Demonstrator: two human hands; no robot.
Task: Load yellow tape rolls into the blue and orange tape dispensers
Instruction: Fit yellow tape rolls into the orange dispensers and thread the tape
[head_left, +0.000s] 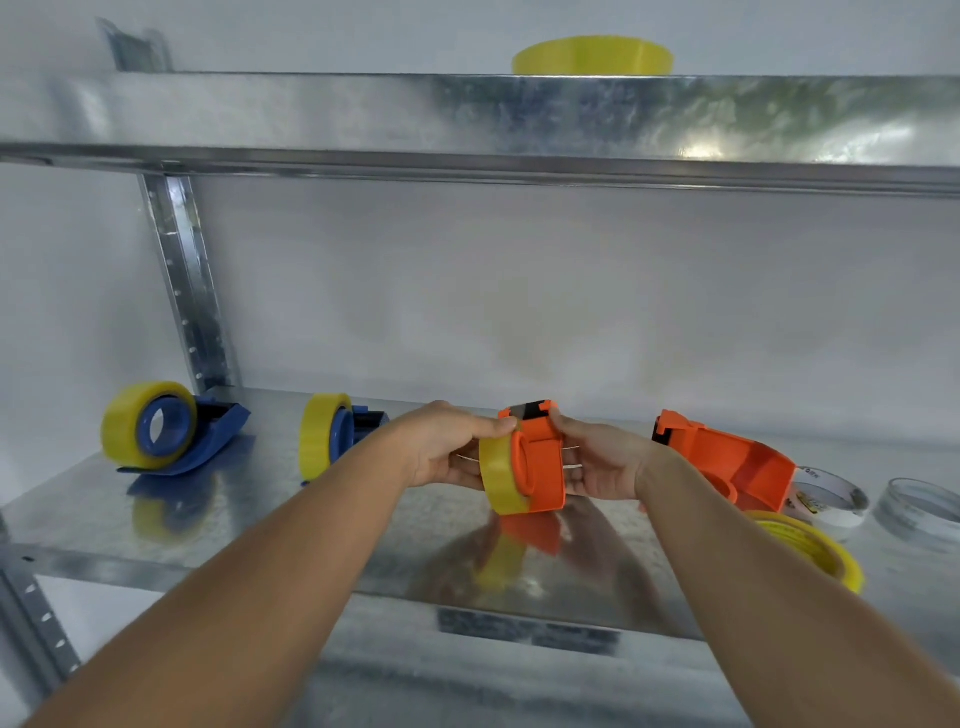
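Pinching from both sides — left hand (441, 452) with fingers curled round the yellow roll (498, 475), thumb on top near the cutter end; right hand (597, 462) wrapped against the far side of the orange dispenser (540, 462), fingertips hidden behind the body. Held just above the shelf (260, 519), roll sitting on the hub at the dispenser's left face, apparently seated or nearly so; hard to tell whether fully home. Likely snag from here: roll cocked on the hub and jamming, or slipping off sideways if the left grip eases before it seats. Also a risk of the loose tape end sticking to itself or to a thumb near the black blade at the top. Further out, two blue dispensers (208, 436) (353, 431) on the left already carrying yellow rolls; a second orange dispenser (727, 462) lying empty just right of the hands, with a spare yellow roll (810, 551) near the shelf edge — easy to knock off with the right forearm. Another yellow roll (592, 54) up on the top shelf.
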